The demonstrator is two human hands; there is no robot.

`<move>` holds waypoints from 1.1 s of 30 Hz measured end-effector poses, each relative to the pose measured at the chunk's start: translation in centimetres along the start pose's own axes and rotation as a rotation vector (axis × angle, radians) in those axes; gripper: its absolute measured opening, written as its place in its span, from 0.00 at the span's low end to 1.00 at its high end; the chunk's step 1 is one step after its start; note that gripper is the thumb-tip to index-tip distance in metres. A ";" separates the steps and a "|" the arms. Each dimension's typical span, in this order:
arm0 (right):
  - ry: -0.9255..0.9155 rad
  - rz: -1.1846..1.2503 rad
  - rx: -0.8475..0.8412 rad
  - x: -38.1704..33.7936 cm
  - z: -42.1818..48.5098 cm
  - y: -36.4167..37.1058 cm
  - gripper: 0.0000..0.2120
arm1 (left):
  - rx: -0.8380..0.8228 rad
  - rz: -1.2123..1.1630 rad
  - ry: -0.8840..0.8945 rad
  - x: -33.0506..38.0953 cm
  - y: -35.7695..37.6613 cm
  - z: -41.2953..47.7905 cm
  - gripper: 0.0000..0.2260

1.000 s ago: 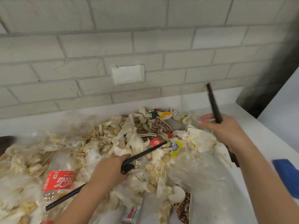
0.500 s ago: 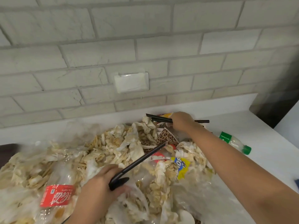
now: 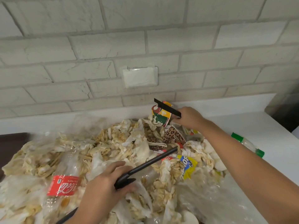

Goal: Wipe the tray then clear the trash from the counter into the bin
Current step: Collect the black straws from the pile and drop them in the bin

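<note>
A heap of crumpled stained napkins and wrappers (image 3: 123,143) lies in a clear plastic bag (image 3: 210,199) on the white counter (image 3: 267,126). My left hand (image 3: 106,186) rests on the heap and grips a long black stick (image 3: 152,160) that points up and to the right. At the heap's far edge, my right hand (image 3: 189,118) holds a second black stick (image 3: 167,107). Its fingers also pinch a colourful paper cup (image 3: 160,118), which is raised above the pile.
A crushed Coca-Cola bottle (image 3: 64,183) lies in the heap at the left. A yellow wrapper (image 3: 187,165) and a leopard-print cup (image 3: 173,136) lie near the middle. A green-capped bottle (image 3: 247,143) lies on the counter at the right. A dark tray edge (image 3: 11,143) shows at the left. The brick wall (image 3: 145,46) is close behind.
My right hand swung from the right side to the heap's far edge and lifted the colourful paper cup. My left hand stayed on the pile with its stick.
</note>
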State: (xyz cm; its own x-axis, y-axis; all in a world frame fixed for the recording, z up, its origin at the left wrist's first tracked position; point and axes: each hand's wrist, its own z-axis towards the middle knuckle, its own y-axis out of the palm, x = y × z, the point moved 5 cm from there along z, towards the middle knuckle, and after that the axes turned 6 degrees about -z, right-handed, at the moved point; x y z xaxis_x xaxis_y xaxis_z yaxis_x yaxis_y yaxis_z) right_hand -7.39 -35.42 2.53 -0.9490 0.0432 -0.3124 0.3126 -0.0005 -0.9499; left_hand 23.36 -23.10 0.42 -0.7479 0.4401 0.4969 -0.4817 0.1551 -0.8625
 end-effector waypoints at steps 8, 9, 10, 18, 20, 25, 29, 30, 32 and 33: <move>-0.080 -0.122 -0.316 -3.8 -6.6 2.8 0.27 | -0.212 -0.004 -0.022 0.7 1.8 0.3 0.24; -0.118 -0.176 -0.312 -4.2 -7.3 2.9 0.27 | -0.186 -0.022 -0.022 0.4 1.6 0.3 0.23; -0.169 -0.210 -0.309 -4.8 -8.0 2.9 0.27 | -0.150 -0.040 -0.013 0.2 1.4 0.2 0.26; -0.053 -0.076 -0.199 -5.2 -8.0 0.0 0.11 | 0.361 -0.212 -0.092 0.0 -4.4 1.7 0.16; -0.024 -0.004 0.048 -4.0 -4.4 -1.7 0.09 | 0.459 -0.419 -0.270 -0.8 -5.5 4.3 0.12; -0.026 -0.033 -0.214 -2.4 0.5 3.0 0.24 | 0.214 -0.492 -0.524 -3.1 -2.2 12.5 0.27; -0.108 -0.065 -0.191 -2.7 -0.8 4.1 0.21 | 0.094 -0.240 -0.504 -4.3 1.2 13.4 0.24; -0.134 -0.091 -0.199 -3.0 -1.6 4.0 0.20 | 0.069 -0.159 -0.484 -4.2 1.5 13.1 0.22; -0.170 -0.134 -0.224 -3.6 -3.1 3.8 0.18 | 0.035 -0.074 -0.467 -4.2 1.6 12.5 0.17; -0.183 -0.145 -0.242 -4.0 -4.0 3.8 0.17 | 0.024 -0.048 -0.465 -4.2 1.6 12.4 0.15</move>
State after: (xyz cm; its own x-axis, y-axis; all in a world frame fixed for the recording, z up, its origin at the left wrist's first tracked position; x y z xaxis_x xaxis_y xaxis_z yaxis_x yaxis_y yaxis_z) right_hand -2.26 -31.63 0.25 -0.9692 -0.1544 -0.1921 0.1536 0.2312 -0.9607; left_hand 20.10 -35.67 -1.82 -0.8469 -0.0113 0.5316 -0.5276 0.1425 -0.8375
